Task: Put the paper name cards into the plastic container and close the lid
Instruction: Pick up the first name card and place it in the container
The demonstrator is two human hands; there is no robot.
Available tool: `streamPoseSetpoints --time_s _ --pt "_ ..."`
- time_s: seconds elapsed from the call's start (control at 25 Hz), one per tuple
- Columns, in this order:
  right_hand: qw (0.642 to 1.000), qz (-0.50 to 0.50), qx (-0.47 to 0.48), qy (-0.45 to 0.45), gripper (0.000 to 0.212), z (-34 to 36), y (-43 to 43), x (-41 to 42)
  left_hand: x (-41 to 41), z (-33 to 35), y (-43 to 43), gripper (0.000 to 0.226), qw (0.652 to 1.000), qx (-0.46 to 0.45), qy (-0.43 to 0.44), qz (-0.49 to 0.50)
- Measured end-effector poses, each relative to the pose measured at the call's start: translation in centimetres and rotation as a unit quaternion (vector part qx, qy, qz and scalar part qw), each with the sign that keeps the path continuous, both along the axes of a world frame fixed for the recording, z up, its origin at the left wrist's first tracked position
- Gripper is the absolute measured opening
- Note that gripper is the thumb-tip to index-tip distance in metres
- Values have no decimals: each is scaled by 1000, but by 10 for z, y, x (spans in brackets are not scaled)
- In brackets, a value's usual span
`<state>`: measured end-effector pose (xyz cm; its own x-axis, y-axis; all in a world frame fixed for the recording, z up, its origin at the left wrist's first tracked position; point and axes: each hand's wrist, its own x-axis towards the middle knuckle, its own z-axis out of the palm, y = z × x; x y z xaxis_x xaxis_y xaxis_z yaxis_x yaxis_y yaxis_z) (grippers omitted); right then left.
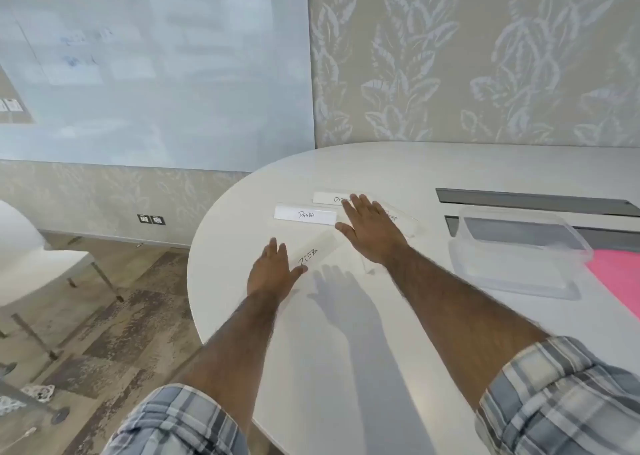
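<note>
Several white paper name cards lie on the white table (346,350). The card reading PANDA (305,215) lies flat at the left. A card reading ZEBRA (313,253) lies tilted, and my left hand (273,271) rests beside its lower end, fingers apart. My right hand (372,229) hovers open, palm down, and partly covers a third card (330,198) and a fourth card (398,220). The clear plastic container (519,243) stands to the right with its lid on top; whether the lid is pressed down I cannot tell.
A pink sheet (616,274) lies under the container's right side. Dark cable slots (530,198) run along the table's middle. A white chair (31,264) stands at the left on the wooden floor. The table's rounded edge curves just left of my left hand.
</note>
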<state>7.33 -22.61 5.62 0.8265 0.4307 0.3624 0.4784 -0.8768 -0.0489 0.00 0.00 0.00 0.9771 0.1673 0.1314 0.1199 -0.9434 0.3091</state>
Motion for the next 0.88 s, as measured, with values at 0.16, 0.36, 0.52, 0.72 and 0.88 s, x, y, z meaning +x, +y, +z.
streamPoseSetpoints --time_s 0.16,0.36,0.52,0.72,0.88 --pt "990 41 -131 34 59 -5 30 31 18 -8 12 78 997 -30 65 -25" --pt "967 75 -226 89 50 -11 62 64 39 -8 27 58 991 -91 96 -14" --pt "961 79 -212 160 48 -19 81 79 53 -5 36 39 987 -102 118 -34" --pt "944 92 -216 233 54 -21 94 97 62 -4 51 35 983 -115 135 -44" --pt "936 98 -249 227 47 -28 97 101 63 -5 56 28 984 -110 133 -38"
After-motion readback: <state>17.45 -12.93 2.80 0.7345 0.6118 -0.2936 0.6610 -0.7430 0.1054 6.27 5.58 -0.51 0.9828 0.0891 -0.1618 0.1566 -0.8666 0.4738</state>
